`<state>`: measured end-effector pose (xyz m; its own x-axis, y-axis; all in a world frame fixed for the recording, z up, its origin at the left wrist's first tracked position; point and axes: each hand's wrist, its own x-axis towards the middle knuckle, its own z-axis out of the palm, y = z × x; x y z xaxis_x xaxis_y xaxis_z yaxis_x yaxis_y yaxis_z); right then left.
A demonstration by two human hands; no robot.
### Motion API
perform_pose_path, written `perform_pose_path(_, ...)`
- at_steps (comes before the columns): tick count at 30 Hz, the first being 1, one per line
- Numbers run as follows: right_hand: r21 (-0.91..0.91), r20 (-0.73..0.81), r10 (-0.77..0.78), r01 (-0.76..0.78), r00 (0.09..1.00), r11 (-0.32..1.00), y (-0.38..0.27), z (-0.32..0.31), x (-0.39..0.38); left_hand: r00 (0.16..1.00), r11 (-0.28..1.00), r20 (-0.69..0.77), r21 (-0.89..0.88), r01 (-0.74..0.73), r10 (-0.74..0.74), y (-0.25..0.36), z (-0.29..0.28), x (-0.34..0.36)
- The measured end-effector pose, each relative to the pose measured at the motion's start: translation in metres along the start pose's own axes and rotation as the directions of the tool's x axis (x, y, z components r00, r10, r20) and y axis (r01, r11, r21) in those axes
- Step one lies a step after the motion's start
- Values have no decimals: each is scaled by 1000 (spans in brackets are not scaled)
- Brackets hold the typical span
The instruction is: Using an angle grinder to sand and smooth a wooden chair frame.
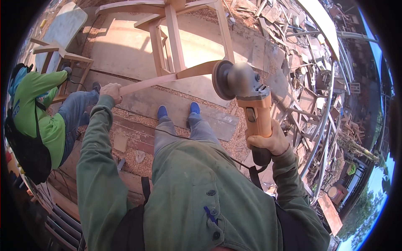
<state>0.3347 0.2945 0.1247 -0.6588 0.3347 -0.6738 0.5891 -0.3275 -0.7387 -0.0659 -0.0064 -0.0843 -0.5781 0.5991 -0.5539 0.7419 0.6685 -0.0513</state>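
Note:
My right hand [271, 139] is wrapped round the orange body of an angle grinder [254, 115], its thumb and fingers near the dark rear end. The grinder's round dark disc [223, 80] is at the right end of a curved wooden chair leg [155, 81]; whether it touches the wood I cannot tell. My left hand [111, 92] is closed round the leg's left end, arm stretched forward. This leg appears joined to an unpainted wooden chair frame [175, 37] standing in front of me, though the joint is partly hidden.
At left a person in a bright green shirt [46, 121] works beside another wooden chair frame [63, 54]. Boards [167, 104] and wood shavings cover the ground by my feet. Scrap wood [297, 75] is heaped at right, with long pipes [326, 121]. A dark cord [176, 134] crosses before my legs.

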Motion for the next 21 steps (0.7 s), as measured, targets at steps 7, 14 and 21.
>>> perform_pose_path(7, 29, -20, -8, 9, 1000, 1000, 18, -3, -18, 1000, 1000, 13, 0, 19, -19, 7, -5, -3)
perform_pose_path(14, 71, -7, -15, 15, 1000, 997, -3, -13, 10, 1000, 1000, -10, 2, 20, -20, 11, -6, -2)
perform_pose_path(21, 102, 43, 50, -54, 998, 993, 2, -13, 6, 1000, 1000, -14, 17, 18, -18, 9, -6, -4)
